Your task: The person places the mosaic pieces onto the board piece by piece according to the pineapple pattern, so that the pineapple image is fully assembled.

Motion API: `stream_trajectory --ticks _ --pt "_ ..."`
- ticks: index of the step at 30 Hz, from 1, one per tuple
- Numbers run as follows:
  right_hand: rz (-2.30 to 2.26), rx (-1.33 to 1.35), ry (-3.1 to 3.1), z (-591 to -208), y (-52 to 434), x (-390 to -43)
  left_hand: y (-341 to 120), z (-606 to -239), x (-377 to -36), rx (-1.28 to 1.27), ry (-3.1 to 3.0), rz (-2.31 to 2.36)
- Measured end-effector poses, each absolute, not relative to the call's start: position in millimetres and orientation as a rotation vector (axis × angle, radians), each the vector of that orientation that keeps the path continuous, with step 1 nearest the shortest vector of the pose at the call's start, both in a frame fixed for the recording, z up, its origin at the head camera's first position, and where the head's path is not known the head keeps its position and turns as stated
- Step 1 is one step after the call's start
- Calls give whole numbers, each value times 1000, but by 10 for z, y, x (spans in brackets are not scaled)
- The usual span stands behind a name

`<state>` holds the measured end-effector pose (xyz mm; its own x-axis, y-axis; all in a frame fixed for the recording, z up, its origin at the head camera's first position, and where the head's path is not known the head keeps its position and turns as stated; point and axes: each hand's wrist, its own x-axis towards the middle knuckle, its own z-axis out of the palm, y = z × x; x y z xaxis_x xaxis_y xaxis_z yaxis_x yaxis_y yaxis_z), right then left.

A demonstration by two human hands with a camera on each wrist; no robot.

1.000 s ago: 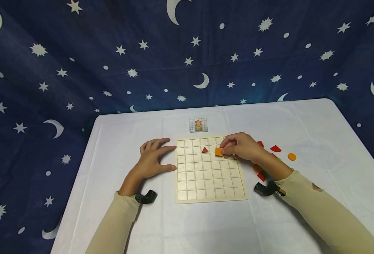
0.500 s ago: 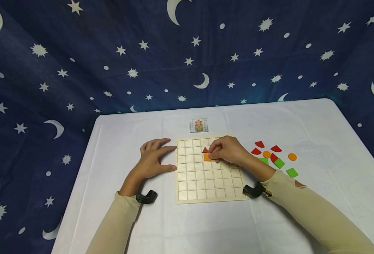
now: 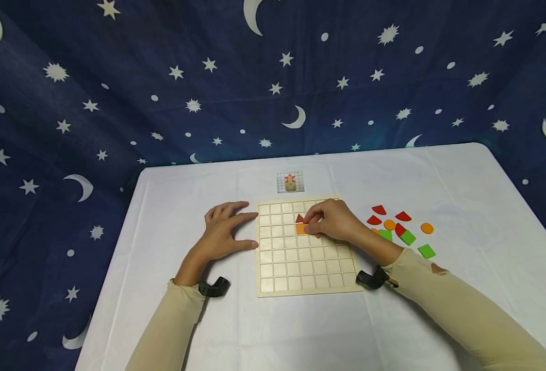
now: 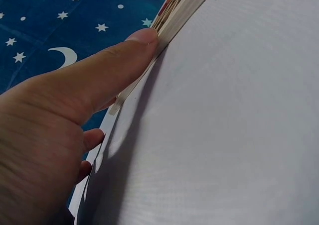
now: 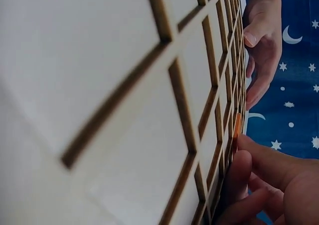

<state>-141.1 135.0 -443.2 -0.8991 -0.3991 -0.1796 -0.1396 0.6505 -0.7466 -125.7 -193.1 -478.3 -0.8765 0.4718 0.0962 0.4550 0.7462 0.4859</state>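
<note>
While its fingertips pinch the orange square (image 3: 301, 229) against a cell of the wooden grid board (image 3: 306, 268), the right hand (image 3: 330, 220) lies over the board's upper rows, fingers curled round the piece. The square sits in the cell just below the red triangle (image 3: 298, 218), touching it at the edge. In the right wrist view the orange piece (image 5: 237, 126) shows edge-on at the fingertips. The left hand (image 3: 224, 228) rests flat on the white tablecloth (image 3: 273, 330), fingers straight and holding nothing, its thumb (image 4: 114, 60) pressed against the board's left edge. Right of the board lies a loose cluster of red, orange and green pieces (image 3: 400, 229). A small pattern card (image 3: 290, 182) lies just beyond the board's far edge.
</note>
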Motion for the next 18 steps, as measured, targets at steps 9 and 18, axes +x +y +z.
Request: stream_trajectory --ticks 9,18 --pt "-1037 -478 2553 -4417 1390 -1369 -1929 -4768 -1246 761 2901 798" --pt "-1080 -383 2555 -4246 1835 -1375 -1932 -4781 -1251 760 2902 774"
